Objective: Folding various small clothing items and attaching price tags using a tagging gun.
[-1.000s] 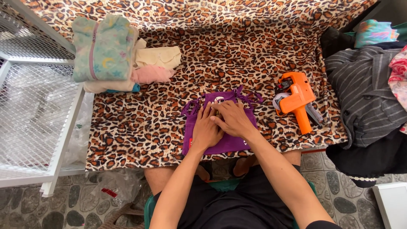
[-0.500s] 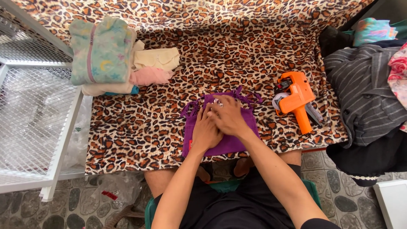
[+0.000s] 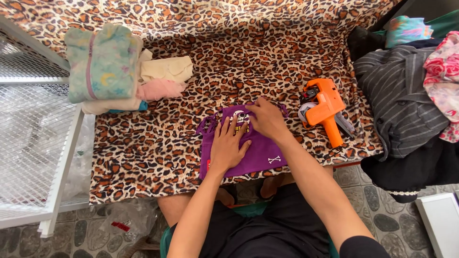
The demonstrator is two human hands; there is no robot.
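A small purple garment [image 3: 260, 154] with thin straps and a white print lies flat on the leopard-print cloth [image 3: 158, 143] near its front edge. My left hand [image 3: 228, 145] rests flat on the garment's left half, fingers spread. My right hand [image 3: 267, 119] presses on its upper right part, fingers lying near the top hem. Neither hand grips anything. An orange handheld labelling gun [image 3: 325, 110] lies on the cloth just right of my right hand.
A stack of folded pastel clothes [image 3: 103, 64] sits at the back left. A white wire-mesh rack [image 3: 33, 129] stands to the left. A heap of dark striped and floral clothes [image 3: 406, 95] lies at the right. Stone floor lies below.
My right hand has slid up and to the right across the purple garment, uncovering its print. The left hand stayed flat. The view shifted slightly.
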